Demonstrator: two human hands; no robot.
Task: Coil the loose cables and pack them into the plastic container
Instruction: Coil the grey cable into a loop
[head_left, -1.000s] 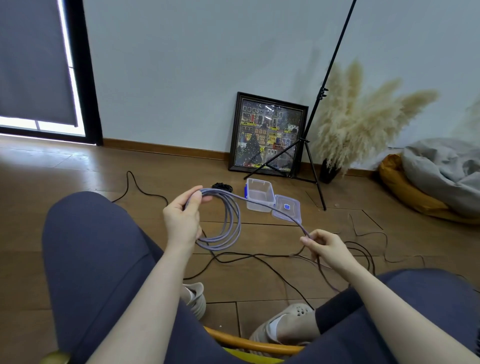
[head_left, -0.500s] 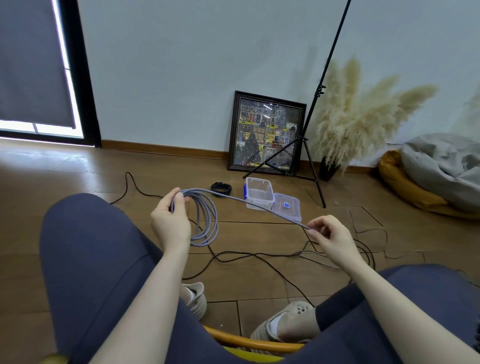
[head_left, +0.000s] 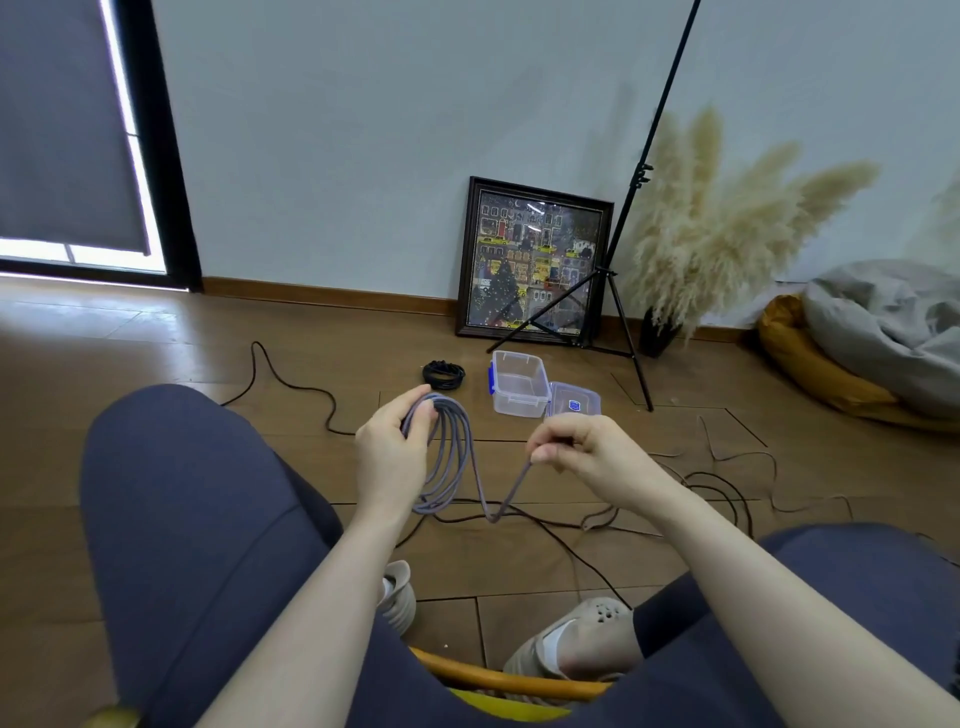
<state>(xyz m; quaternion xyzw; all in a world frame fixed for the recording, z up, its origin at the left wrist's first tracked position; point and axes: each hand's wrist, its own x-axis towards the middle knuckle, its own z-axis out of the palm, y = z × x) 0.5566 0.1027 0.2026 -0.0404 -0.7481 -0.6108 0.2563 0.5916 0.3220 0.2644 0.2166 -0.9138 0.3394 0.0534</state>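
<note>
The left hand (head_left: 393, 457), at frame centre, is raised with its fingers curled round the looped grey-purple rubber cable (head_left: 451, 457). The right hand (head_left: 587, 452), just right of centre, pinches the cable's free length between thumb and forefinger, both bare forearms reaching in from the lower edge.

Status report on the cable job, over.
Left hand holds grey cable coil; right hand pinches its free end. Container open on floor, empty. Black cables loose on floor.
</note>
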